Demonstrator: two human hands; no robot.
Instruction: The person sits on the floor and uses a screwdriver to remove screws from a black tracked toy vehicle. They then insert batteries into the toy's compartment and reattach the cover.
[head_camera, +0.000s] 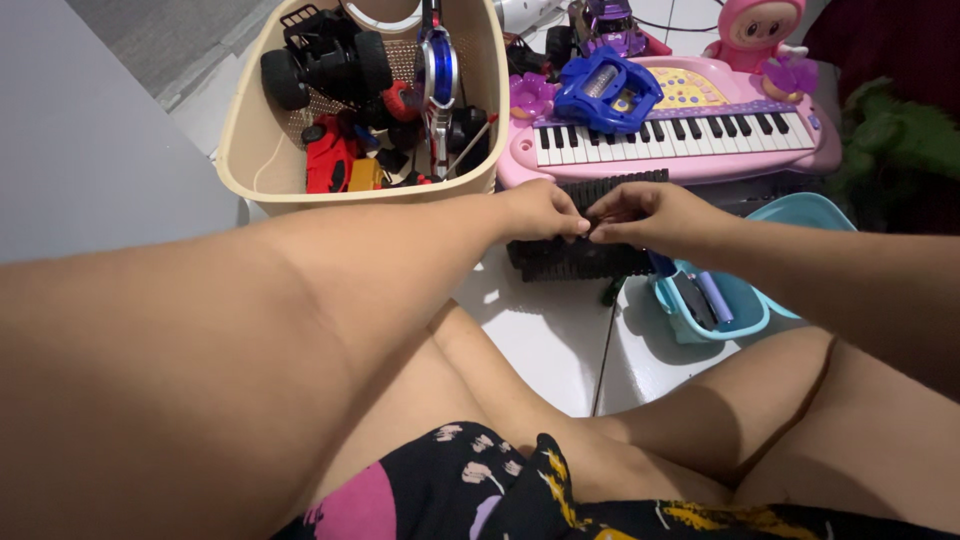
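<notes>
My left hand (540, 210) and my right hand (645, 213) meet fingertip to fingertip over a black ribbed plastic crate (575, 255) on the white tiled floor. Both hands pinch something small and dark at its top edge; what it is I cannot tell. Just behind the crate lies a pink toy keyboard (680, 135) with a blue toy (605, 90) resting on it. My bare legs are crossed below, and my left arm fills the left of the view.
A beige basket (250, 150) full of toy cars and other toys stands at the back left. A light blue tub (720, 305) with pens sits right of the crate. A pink doll (755, 30) and green plush (900, 140) are at the back right.
</notes>
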